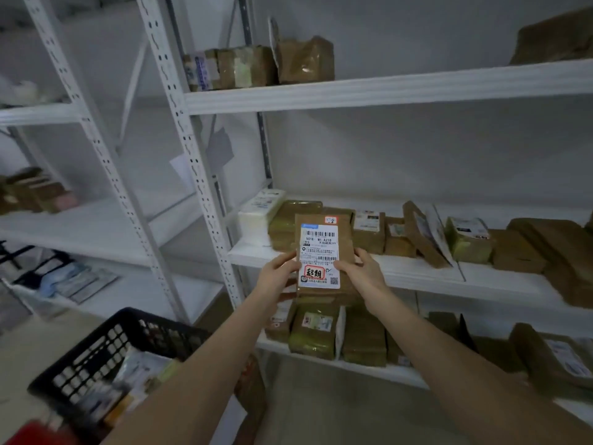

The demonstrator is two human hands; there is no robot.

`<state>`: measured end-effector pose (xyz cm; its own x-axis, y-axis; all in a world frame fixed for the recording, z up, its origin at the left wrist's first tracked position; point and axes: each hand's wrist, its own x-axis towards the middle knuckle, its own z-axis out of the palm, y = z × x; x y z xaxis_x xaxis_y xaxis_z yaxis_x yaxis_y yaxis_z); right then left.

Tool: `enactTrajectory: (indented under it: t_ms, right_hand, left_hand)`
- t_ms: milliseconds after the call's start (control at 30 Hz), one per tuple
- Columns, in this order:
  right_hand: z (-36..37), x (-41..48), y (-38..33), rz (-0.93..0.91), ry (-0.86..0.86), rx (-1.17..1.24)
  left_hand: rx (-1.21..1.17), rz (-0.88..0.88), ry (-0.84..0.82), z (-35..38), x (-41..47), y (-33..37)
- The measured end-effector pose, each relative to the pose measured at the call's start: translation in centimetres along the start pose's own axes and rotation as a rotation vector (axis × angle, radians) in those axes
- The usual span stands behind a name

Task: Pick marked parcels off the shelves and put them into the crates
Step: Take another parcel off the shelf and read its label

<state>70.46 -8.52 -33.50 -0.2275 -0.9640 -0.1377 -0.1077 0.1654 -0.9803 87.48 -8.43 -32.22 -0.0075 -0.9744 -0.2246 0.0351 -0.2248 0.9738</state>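
The left hand (277,271) and right hand (362,268) each grip a side edge of an upright flat brown parcel (324,224) with a red-stamped white label, held between them. A black plastic crate (106,351) lies below the left hand.

Bare forearms (205,364); left hand (278,272), right hand (362,270) bare.

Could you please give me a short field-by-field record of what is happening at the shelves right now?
held item: brown parcel, white label with red stamp
left grip: holds the parcel's left edge
right grip: holds its right edge
parcel position: raised in front of the middle shelf
crate: black crate at lower left, packets inside
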Motion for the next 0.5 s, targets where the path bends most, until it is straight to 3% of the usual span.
enactTrajectory:
  t_ms: [500]
  right_hand:
    - [19.2, -2.0, 11.6, 0.179, -0.531, -0.245]
  left_hand:
    - [-0.224, -0.274, 0.487, -15.8, -4.5, -16.1]
